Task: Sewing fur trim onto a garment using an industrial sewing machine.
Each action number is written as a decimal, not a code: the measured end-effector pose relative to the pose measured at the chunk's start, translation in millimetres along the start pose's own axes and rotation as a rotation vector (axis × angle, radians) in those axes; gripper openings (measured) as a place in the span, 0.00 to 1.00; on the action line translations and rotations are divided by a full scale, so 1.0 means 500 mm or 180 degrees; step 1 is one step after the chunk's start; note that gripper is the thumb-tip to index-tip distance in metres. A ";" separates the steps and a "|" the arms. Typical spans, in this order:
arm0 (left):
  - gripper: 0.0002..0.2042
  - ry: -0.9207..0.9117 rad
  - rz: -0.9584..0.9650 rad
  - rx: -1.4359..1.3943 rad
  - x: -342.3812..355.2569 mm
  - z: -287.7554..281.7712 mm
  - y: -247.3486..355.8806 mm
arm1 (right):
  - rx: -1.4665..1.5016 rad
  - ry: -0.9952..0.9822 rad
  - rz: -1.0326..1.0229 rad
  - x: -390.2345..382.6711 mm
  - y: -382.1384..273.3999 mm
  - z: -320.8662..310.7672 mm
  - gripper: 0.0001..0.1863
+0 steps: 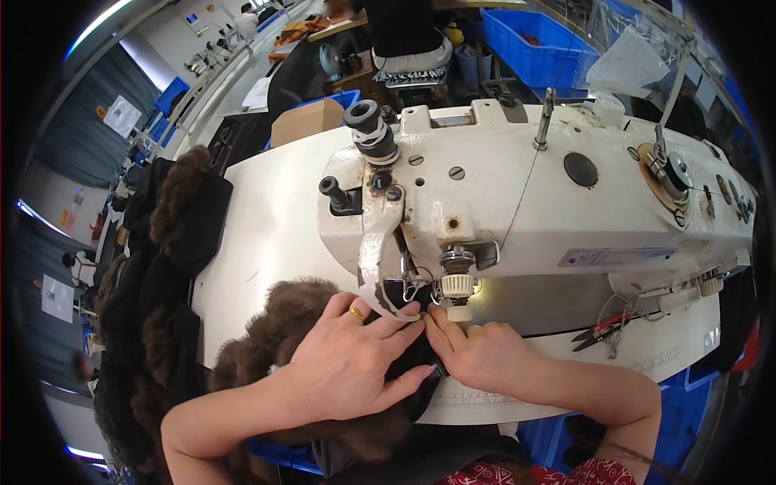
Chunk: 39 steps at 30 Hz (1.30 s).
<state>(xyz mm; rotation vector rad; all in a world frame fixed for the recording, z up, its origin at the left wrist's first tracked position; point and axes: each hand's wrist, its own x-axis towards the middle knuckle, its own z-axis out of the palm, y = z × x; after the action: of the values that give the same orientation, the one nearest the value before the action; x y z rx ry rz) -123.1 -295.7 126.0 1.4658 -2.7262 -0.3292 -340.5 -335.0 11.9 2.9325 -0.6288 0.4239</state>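
At the needle end of a white sewing machine (501, 202), both my hands work on a black fabric piece with brown fur trim (279, 323). My left hand (347, 356), with a gold ring, lies spread over the fur and black cloth, its fingertips near the presser foot. Close beside it, my right hand (477, 352) has its fingers pressed together on the black fabric (414, 368) just in front of the needle area. The machine head and my fingers hide the needle and the stitching spot. A small lamp glows by the needle.
Black-handled red thread snips (602, 330) lie on the table right of my hand. More black garments with brown fur (174, 210) are heaped at the left edge. Behind the machine are a cardboard box (307, 121), a blue bin (537, 52) and a seated person (404, 36).
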 end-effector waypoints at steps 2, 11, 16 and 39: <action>0.22 0.0165 -0.0034 0.0146 -0.001 0.015 0.005 | 0.0156 0.0076 0.0039 -0.002 0.004 0.001 0.28; 0.16 0.0369 -0.0157 0.0097 0.012 0.032 -0.005 | 0.0154 0.0029 0.0120 -0.002 -0.001 0.009 0.26; 0.12 0.0427 -0.0107 0.0040 0.020 0.032 -0.017 | 0.0192 -0.0079 0.0071 -0.002 0.004 0.017 0.28; 0.21 -0.0137 -0.0003 -0.0350 0.053 0.014 -0.038 | 0.0702 0.0096 0.0389 -0.004 0.024 0.042 0.07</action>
<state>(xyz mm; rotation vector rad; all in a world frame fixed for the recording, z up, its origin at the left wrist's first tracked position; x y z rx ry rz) -123.2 -326.8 113.4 1.4487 -2.6921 -0.5077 -342.1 -348.8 -8.3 3.0966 -0.8092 0.5846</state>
